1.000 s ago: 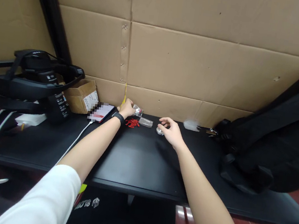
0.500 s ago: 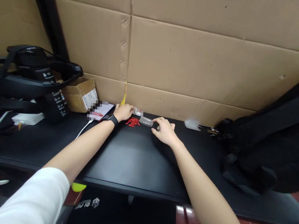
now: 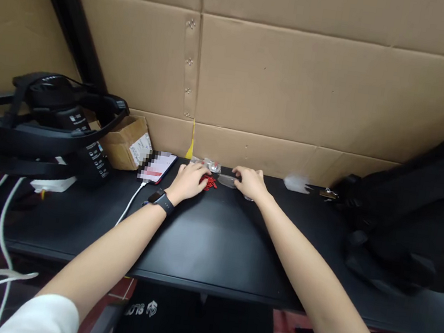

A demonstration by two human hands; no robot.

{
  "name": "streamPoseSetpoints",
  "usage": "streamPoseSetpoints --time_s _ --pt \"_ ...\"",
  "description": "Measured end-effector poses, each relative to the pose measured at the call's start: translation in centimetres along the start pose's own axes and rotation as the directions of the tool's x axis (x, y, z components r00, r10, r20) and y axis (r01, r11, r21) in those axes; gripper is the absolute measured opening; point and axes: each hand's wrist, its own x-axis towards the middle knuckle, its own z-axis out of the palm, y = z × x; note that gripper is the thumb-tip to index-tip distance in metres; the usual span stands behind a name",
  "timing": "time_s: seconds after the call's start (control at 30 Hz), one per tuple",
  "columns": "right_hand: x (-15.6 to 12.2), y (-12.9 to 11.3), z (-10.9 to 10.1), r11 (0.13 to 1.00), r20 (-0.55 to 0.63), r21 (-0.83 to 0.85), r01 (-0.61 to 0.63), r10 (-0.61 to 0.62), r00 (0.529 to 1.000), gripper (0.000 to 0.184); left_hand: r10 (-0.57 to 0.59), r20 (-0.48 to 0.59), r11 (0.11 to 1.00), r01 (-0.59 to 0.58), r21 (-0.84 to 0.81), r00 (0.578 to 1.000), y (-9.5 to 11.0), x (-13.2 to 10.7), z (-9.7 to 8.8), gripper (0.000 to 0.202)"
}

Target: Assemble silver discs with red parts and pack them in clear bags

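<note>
My left hand (image 3: 190, 181), with a dark watch (image 3: 160, 200) on its wrist, lies palm down over a small heap of red plastic pieces (image 3: 210, 182). Its fingers are spread, thumb apart, and partly cover the heap. To the right, my right hand (image 3: 250, 184) has bent fingers at the right end of a small clear plastic case (image 3: 226, 180). The thumb and index finger close around that end. Under the right palm, something small and shiny shows but is too hidden to name. Behind the heap, a clear packet with round parts (image 3: 214, 166) rests on the black table (image 3: 211, 242).
A phone (image 3: 159, 167) on a white cable and a cardboard box (image 3: 128, 145) are at left, beside a black headset (image 3: 45, 130). A crumpled clear bag (image 3: 297, 184) and metal clip (image 3: 329, 193) lie at right, near a black backpack (image 3: 412, 226). Cardboard (image 3: 299, 89) walls the back.
My left hand has moved right and nearer, from beside the clear packet to over the red pieces. The clear case now looks narrower at my right hand. The view has shifted slightly.
</note>
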Motion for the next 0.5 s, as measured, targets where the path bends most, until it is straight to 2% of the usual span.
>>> streamPoseSetpoints --time_s 0.1,0.2,0.3,0.43,0.5 --pt "-0.9 0.8 -0.5 0.999 -0.074 0.041 -0.032 0.035 0.997 0.028 0.122 0.053 0.992 -0.124 0.025 0.991 0.9 -0.7 0.6 0.039" --pt "-2.4 2.2 -1.5 0.990 -0.115 0.143 0.010 0.006 0.993 0.042 0.195 0.074 0.976 -0.201 0.080 0.978 1.7 -0.9 1.0 0.041" --pt "-3.9 4.5 -3.3 0.963 -0.149 0.268 0.038 0.003 0.989 0.052 0.242 0.065 0.965 -0.247 0.088 0.968 2.1 -1.0 1.1 0.039" --pt "-5.8 9.4 -6.6 0.978 -0.310 0.178 -0.111 0.163 0.937 0.031 0.254 0.059 0.964 -0.258 0.071 0.965 2.0 -1.1 0.9 0.031" --pt "-7.0 12.0 -8.0 0.966 -0.395 0.131 -0.222 0.256 0.882 0.027 0.269 0.069 0.959 -0.274 0.069 0.961 1.9 -1.1 0.8 0.027"
